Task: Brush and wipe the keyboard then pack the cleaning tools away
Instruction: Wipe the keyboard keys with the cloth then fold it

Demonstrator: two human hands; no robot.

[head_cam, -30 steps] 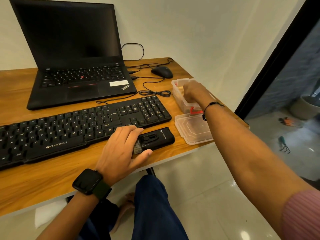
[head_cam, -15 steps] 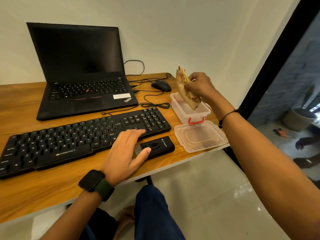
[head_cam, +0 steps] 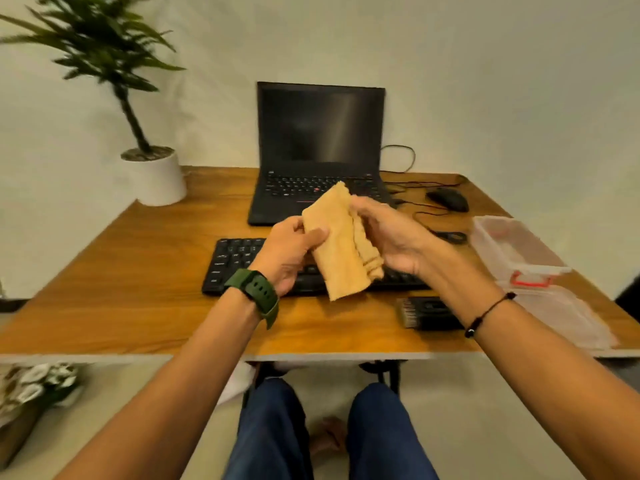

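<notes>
The fingers of both hands are closed on the folded tan cloth [head_cam: 341,244], held in the air above the keyboard: the left hand [head_cam: 289,252] pinches its left edge between thumb and fingers, while the right hand [head_cam: 388,237] curls round its right side from behind. A second ago the left hand lay on the brush and the right hand was reaching into the storage box; half a second ago the right hand alone lifted the cloth clear of the box. The brush [head_cam: 427,312] now lies released on the wooden desk [head_cam: 138,289], just beside the keyboard's right end. This indicates, as a judgement, that brushing is complete and wiping is about to begin, with the cloth likely being unfolded first. The black keyboard [head_cam: 239,261] is largely covered by hands and cloth, so its right half cannot be inspected. The lid [head_cam: 571,317] and the clear storage box [head_cam: 512,244] sit at the right edge, blurred; the box's contents cannot be determined. Beyond lie the mouse [head_cam: 448,199], the laptop [head_cam: 320,147] and a potted plant [head_cam: 152,171].
</notes>
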